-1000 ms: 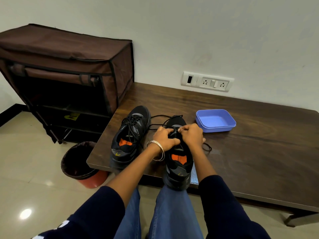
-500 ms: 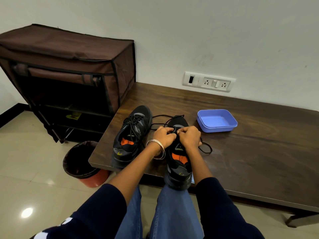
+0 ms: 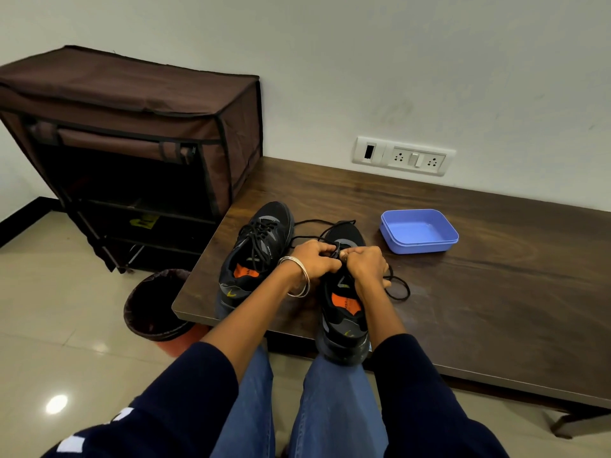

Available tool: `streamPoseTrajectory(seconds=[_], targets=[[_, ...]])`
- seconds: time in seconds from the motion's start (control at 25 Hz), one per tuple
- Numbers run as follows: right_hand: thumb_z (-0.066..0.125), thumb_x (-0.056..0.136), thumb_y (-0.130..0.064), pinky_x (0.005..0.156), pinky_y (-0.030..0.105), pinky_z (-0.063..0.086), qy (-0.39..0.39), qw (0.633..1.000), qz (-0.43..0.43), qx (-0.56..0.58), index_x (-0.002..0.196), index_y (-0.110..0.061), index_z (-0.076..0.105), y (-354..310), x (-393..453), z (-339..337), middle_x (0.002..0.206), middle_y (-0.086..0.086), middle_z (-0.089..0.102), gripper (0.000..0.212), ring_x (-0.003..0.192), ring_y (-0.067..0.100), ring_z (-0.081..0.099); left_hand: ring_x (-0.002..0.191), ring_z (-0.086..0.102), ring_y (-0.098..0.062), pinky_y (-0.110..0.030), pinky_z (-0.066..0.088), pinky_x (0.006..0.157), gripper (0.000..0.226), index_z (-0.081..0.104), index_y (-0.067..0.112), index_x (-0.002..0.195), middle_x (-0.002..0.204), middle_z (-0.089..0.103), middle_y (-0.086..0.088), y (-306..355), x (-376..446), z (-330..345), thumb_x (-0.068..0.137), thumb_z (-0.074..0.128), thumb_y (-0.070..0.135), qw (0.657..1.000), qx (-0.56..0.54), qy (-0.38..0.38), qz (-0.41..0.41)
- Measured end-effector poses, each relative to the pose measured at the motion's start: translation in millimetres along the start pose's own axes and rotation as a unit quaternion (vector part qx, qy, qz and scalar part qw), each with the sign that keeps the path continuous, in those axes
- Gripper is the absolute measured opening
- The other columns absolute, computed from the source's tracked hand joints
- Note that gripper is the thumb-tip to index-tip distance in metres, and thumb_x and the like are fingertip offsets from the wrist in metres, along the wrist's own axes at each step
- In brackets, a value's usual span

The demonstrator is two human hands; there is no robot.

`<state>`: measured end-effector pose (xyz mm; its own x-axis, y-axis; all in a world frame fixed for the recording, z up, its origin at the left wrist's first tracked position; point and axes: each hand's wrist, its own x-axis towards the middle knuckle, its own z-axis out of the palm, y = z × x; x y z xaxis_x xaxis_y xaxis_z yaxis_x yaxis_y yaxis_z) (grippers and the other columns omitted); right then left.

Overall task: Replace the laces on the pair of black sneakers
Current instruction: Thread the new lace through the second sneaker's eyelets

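Black lace-up sneaker point(image 3: 344, 312), centre frame at the wooden table point(image 3: 496, 292) edge: lacing in hand. Left hand point(image 3: 314, 262) and right hand point(image 3: 367, 269), fingers curled, pinch black lace point(image 3: 398, 289) at the eyelets; next, likely threading. Second laced black sneaker point(image 3: 258, 256) just left. Blue plastic tray point(image 3: 418, 231) upper right, no obstruction.

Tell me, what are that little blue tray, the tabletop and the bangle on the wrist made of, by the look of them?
The blue tray: likely plastic, with its even colour, thin rim and soft sheen. The tabletop: dark wood or wood-look laminate; grain streaks show under a semi-gloss reflection, so I can't say which. The bangle on the left wrist: apparently silvery metal, thin and brightly glinting.
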<state>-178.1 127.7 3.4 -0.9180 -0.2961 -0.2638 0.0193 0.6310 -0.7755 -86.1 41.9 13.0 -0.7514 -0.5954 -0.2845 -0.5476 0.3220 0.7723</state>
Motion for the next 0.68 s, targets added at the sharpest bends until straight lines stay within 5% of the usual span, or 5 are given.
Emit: streamPoseTrajectory(seconds=[0.32, 0.52, 0.68], targets=[[0.060, 0.087, -0.023, 0.103, 0.055, 0.024, 0.003, 0.999, 0.023, 0.029, 0.092, -0.023, 0.073, -4, -3, 2, 0.118, 0.005, 0.063, 0.014, 0.130, 0.030, 0.035, 0.120, 0.052, -0.022, -0.035, 0.043, 0.102, 0.057, 0.053, 0.023, 0.136, 0.133, 0.051, -0.005, 2, -2, 5, 0.082, 0.067, 0.035, 0.996, 0.082, 0.015, 0.036], [0.066, 0.090, -0.022, 0.101, 0.053, 0.027, 0.013, 1.000, -0.019, 0.008, 0.089, -0.027, 0.076, 4, -5, 5, 0.114, 0.001, 0.065, 0.012, 0.128, 0.028, 0.034, 0.102, 0.065, -0.022, -0.039, 0.055, 0.088, 0.046, 0.060, 0.023, 0.128, 0.115, 0.066, -0.005, -2, 1, 4, 0.090, 0.058, 0.047, 1.000, 0.008, 0.001, 0.018], [0.066, 0.089, -0.016, 0.095, 0.049, 0.025, 0.051, 0.998, -0.043, 0.014, 0.091, -0.026, 0.077, 5, -4, 10, 0.107, 0.001, 0.068, 0.015, 0.124, 0.027, 0.039, 0.077, 0.071, -0.028, -0.043, 0.061, 0.067, 0.028, 0.065, 0.022, 0.114, 0.100, 0.069, -0.010, 4, 8, -1, 0.098, 0.047, 0.036, 0.998, -0.049, 0.016, -0.019]])
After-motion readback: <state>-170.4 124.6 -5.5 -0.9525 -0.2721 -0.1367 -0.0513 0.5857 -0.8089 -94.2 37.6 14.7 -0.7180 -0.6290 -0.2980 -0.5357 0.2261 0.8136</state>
